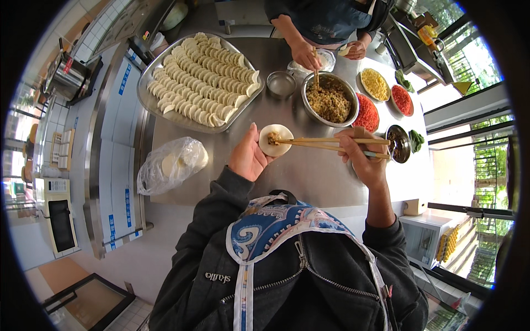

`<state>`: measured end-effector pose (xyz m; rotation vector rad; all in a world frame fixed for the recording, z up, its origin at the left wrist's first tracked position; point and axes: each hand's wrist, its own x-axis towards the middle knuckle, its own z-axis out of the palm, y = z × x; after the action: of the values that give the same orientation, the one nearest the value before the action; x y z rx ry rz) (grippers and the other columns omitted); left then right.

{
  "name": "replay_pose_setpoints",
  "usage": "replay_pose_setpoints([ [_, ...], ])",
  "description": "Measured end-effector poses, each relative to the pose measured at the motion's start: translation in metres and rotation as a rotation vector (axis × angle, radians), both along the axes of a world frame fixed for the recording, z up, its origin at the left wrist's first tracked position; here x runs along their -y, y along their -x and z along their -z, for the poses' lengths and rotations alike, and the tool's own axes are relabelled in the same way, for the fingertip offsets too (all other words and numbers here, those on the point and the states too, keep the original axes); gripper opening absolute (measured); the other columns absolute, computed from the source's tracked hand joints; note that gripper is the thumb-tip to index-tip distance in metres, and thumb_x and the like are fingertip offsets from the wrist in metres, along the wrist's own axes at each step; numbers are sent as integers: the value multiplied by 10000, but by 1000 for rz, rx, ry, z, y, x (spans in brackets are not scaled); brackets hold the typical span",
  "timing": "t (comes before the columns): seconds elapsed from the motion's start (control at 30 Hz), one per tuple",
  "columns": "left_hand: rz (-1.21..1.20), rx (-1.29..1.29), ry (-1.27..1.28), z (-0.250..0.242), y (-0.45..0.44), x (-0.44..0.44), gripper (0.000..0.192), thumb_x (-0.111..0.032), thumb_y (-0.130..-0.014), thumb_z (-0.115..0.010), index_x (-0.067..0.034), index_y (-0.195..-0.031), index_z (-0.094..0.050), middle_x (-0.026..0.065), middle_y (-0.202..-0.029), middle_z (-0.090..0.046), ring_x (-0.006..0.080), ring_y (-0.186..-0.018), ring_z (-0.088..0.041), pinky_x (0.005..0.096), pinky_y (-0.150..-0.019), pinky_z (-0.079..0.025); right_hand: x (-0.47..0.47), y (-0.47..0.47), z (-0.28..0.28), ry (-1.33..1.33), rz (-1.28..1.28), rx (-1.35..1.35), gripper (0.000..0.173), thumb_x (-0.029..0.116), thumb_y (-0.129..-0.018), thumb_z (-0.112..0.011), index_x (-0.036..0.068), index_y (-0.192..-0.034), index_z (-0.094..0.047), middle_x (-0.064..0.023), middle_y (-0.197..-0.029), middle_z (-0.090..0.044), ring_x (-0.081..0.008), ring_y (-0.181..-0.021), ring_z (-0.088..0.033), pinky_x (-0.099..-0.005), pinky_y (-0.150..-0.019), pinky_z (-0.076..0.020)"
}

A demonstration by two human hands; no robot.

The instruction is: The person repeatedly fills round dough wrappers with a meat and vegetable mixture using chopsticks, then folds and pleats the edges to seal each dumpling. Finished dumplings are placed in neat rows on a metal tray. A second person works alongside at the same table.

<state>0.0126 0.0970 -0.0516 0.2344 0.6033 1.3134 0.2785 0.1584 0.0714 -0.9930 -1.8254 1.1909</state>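
Note:
On the fingers of my left hand (251,157) lies a round dumpling wrapper (283,148), its thumb beside the rim. A small lump of filling (273,137) sits on the wrapper, left of its middle. My right hand (363,155) grips a pair of wooden chopsticks (319,142), whose tips touch that filling. Beyond my hands stands a steel bowl of chopped filling (329,101). To the left, a clear plastic bag (172,165) holds a stack of wrappers (182,163).
A large metal tray (139,93) at the back left bears rows of folded dumplings (203,80). Across the steel table (273,182), a co-worker's hand (306,54) dips chopsticks into the bowl; the other hand (356,50) holds a wrapper. Plates of red bits (366,113) and yellow bits (375,84) stand right.

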Motion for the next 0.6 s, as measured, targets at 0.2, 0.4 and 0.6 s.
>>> replay_pose_setpoints([
  [0.2,-3,-49,44,-3,-6,2,639,-509,-1128,-393,48,-1427,-486,193,-1454,-594,318,-1340,-602,463,-1152,-484,1,-6,7,34,33,-48,173,130,-1021,-704,-28,-1077,-748,-18,-778,-691,-44,-662,-617,-196,-579,-481],
  [0.4,4,-74,-6,-4,-9,0,676,-526,-1125,-382,52,-1461,-483,177,-1474,-592,308,-1355,-592,457,-1154,-475,-2,-1,15,-85,2,-9,129,78,-993,-715,-12,-1075,-756,-29,-800,-707,-53,-686,-614,-220,-608,-490],
  [0.6,-53,-105,16,4,-12,-4,648,-538,-1115,-414,11,-1443,-515,138,-1447,-618,291,-1341,-599,473,-1133,-482,-11,-20,16,-34,146,-183,112,85,-1010,-699,8,-1076,-746,-18,-786,-689,-48,-661,-600,-202,-586,-468],
])
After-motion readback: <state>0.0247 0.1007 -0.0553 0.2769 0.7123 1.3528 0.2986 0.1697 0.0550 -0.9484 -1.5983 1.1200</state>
